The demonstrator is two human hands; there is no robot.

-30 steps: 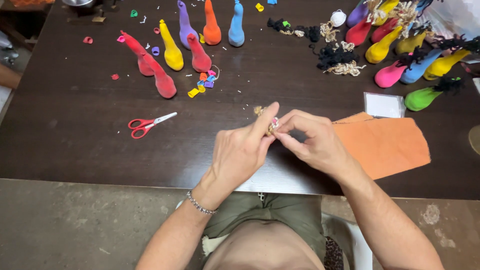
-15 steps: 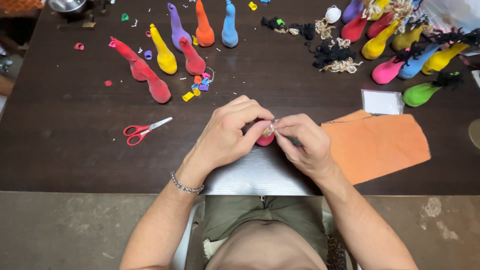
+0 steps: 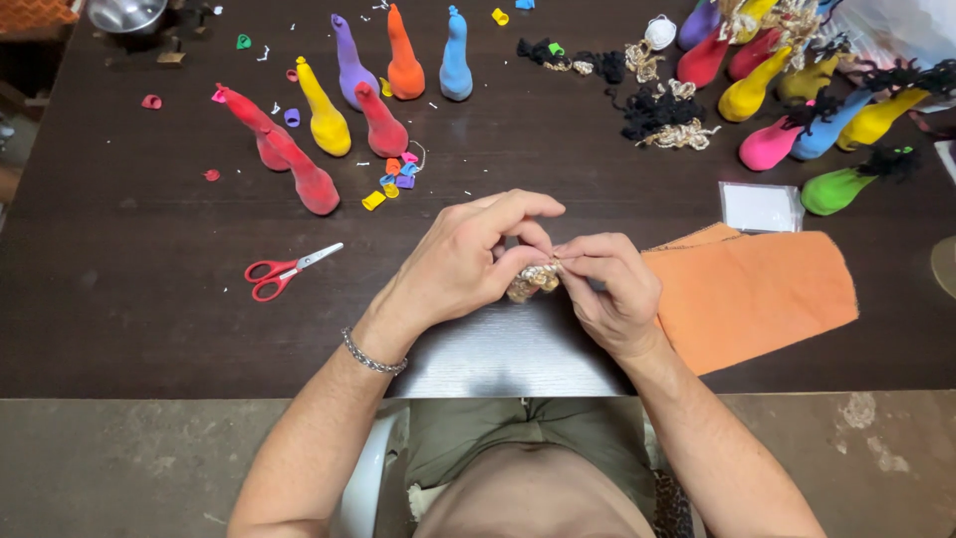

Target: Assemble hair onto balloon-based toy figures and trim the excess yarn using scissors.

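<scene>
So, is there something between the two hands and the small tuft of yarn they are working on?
No, nothing visible. The left hand and the right hand both pinch the beige yarn tuft directly, above the dark table. The orange cloth lies beside the right hand, apart from the tuft.

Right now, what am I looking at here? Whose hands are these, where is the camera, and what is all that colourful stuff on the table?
There is no machine here: a person works with two bare hands, and the single camera sits on their head, looking down. The left hand and right hand meet over the near edge of a dark table and together pinch a small tuft of beige yarn. Beside the right hand lies an orange cloth; left of the hands lie red-handled scissors. Farther back stand plain stuffed balloon figures in red, yellow, purple, orange and blue, with small coloured balloon scraps near them. At the far right lie more balloon figures with yarn hair, plus loose black and beige yarn bundles.
</scene>
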